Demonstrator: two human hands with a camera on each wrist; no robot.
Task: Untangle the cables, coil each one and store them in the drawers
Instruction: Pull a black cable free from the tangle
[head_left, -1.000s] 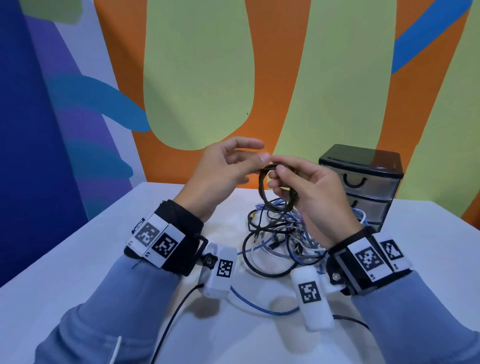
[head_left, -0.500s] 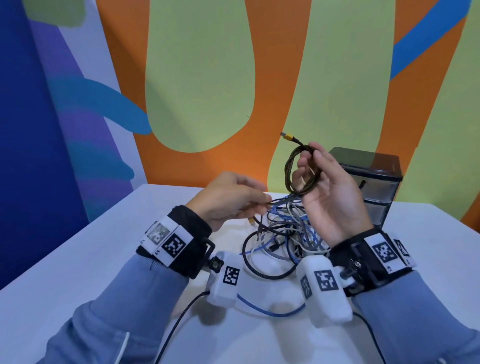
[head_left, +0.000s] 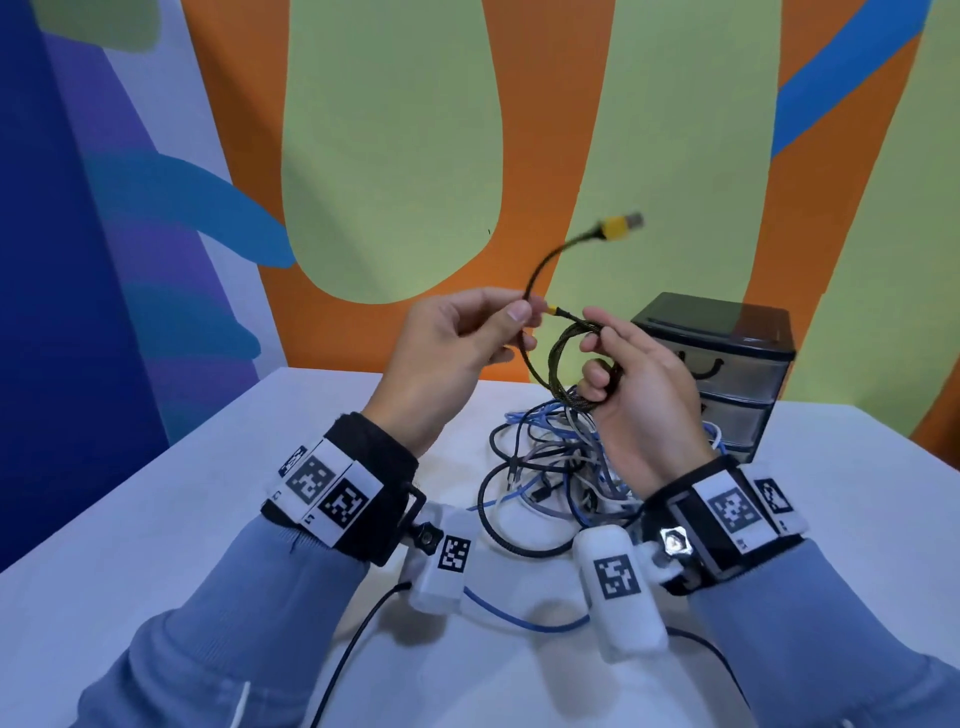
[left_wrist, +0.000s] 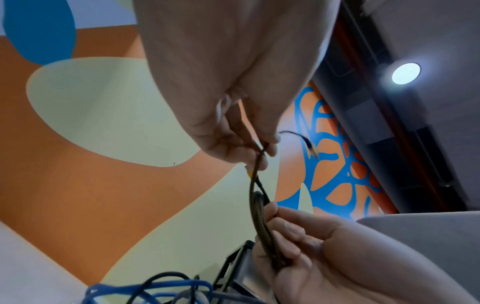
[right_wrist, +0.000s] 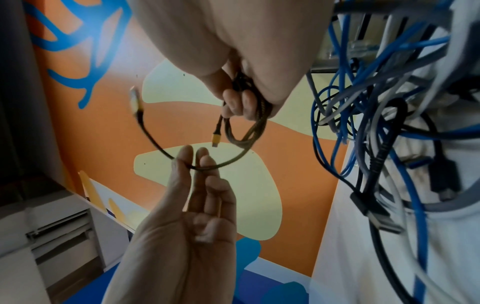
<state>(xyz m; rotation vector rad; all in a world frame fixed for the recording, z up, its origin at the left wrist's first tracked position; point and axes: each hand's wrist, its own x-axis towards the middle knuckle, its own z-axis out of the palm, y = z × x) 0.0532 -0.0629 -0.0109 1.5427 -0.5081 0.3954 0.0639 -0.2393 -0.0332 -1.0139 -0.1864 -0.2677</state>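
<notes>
Two hands raised above the bench (head_left: 156, 519), both on one braided cable (head_left: 566, 364). Right hand (head_left: 644, 395) curled round the coiled part of that cable, a few loops gathered in the palm, fingers (right_wrist: 235, 100) closed on them. Left hand (head_left: 447, 353) pinching the loose stretch between thumb and fingertips, just left of the coil. Two yellow plugs on this cable: one (head_left: 618, 226) sticking up and to the right above the hands, blurred; the other, smaller one (head_left: 553, 310) between the two hands at the top of the coil.

Below the hands, one tangled heap of cables (head_left: 550, 467) lying on the bench: blue, grey, white and black strands knotted together, too interwoven to count. One blue strand (head_left: 519, 618) trailing out toward the near edge.

One small drawer unit (head_left: 727, 374) at the back right of the bench, just behind the heap. Three drawers visible, all pushed in, fronts translucent, contents not discernible. Black top, black handles on the upper two.
</notes>
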